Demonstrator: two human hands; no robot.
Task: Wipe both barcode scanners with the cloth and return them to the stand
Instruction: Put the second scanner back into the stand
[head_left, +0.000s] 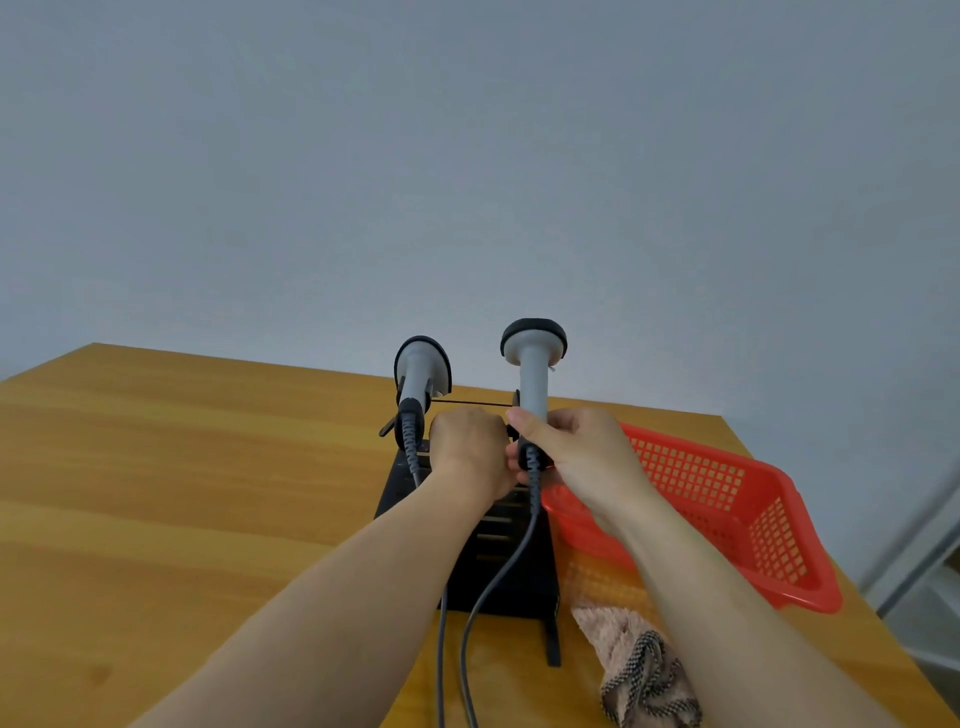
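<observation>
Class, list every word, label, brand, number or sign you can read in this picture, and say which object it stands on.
None: no text can be read anywhere in this view.
Left scanner: no label or brand shows.
Right scanner: no label or brand shows.
Black stand, red basket, cloth: no printing visible.

Surface findings: plastic, wood, cloth.
We find the held scanner matt grey plastic above the right hand's grip, with a black head rim. Below the grip, its cable is smooth grey sheathing and the stand matt black. Right of the grip, the basket is glossy red plastic lattice. The table is satin grained wood, and the cloth fluffy pink pile.
</observation>
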